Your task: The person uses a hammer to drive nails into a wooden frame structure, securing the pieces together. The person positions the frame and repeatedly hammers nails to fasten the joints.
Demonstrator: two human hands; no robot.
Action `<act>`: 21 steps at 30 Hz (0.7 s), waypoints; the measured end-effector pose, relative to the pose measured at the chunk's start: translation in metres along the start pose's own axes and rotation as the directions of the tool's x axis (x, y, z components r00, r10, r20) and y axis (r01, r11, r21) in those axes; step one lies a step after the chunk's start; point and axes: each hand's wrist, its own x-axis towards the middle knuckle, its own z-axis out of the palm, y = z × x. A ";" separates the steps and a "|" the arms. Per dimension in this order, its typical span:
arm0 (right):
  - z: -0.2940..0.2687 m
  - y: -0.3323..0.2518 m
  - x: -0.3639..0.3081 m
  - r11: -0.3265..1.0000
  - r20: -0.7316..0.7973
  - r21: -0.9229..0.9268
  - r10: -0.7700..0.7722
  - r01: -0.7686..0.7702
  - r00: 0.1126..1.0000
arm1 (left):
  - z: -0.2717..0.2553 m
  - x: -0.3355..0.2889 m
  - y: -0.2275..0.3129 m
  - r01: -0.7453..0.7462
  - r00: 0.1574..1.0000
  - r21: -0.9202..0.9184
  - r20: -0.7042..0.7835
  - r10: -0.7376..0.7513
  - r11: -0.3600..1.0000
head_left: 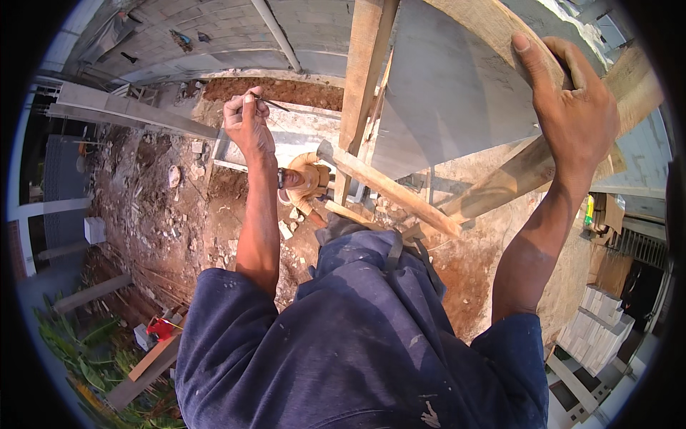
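Note:
My left hand (pixel 246 132) is raised at the upper left, its thumb and fingers pinched on a thin, dark, nail-like rod (pixel 276 105) that points right. At the upper right my right hand (pixel 577 114) grips the edge of a curved-looking wooden board (pixel 493 25), thumb on the near face and fingers bent over the edge. Between the hands stands a wooden post (pixel 362 79). A short timber (pixel 400 193) crosses near its lower part, and a thick slanting beam (pixel 493 187) passes below my right hand. Behind the board is a smooth grey surface (pixel 443 93).
Far below me, a person in a yellow-tan top (pixel 311 179) is beside the post. Rubble-strewn earth (pixel 164 214) spreads at the left, under a long plank (pixel 136 111). A block wall (pixel 236 32) lies beyond. Stacked pale blocks (pixel 597 322) stand at the lower right.

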 end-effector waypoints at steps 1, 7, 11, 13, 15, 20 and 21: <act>-0.001 0.001 0.000 1.000 0.002 -0.016 -0.014 0.014 1.000 | 0.005 0.005 0.002 0.014 1.000 -0.004 0.001 -0.014 1.000; 0.002 0.002 -0.003 1.000 -0.001 -0.002 -0.023 0.023 1.000 | 0.018 0.007 -0.005 0.133 0.987 -0.051 0.092 -0.128 0.990; 0.001 0.002 -0.002 0.997 -0.068 0.010 -0.074 0.075 0.995 | 0.025 0.002 -0.013 0.198 0.970 0.067 0.132 -0.206 0.978; 0.001 0.003 -0.001 0.996 -0.055 0.003 -0.088 0.088 0.995 | 0.029 -0.001 -0.016 0.241 0.953 0.135 0.152 -0.261 0.961; -0.001 0.002 0.002 0.996 -0.069 0.003 -0.093 0.093 0.993 | 0.035 -0.007 -0.019 0.292 0.931 0.180 0.172 -0.323 0.939; 0.002 -0.007 0.000 1.000 -0.063 -0.001 -0.027 0.027 0.998 | 0.046 -0.020 -0.023 0.313 0.935 0.077 0.150 -0.321 0.947; 0.003 -0.008 0.000 1.000 -0.058 -0.022 -0.016 0.015 0.998 | 0.046 -0.020 -0.024 0.311 0.938 0.067 0.141 -0.317 0.948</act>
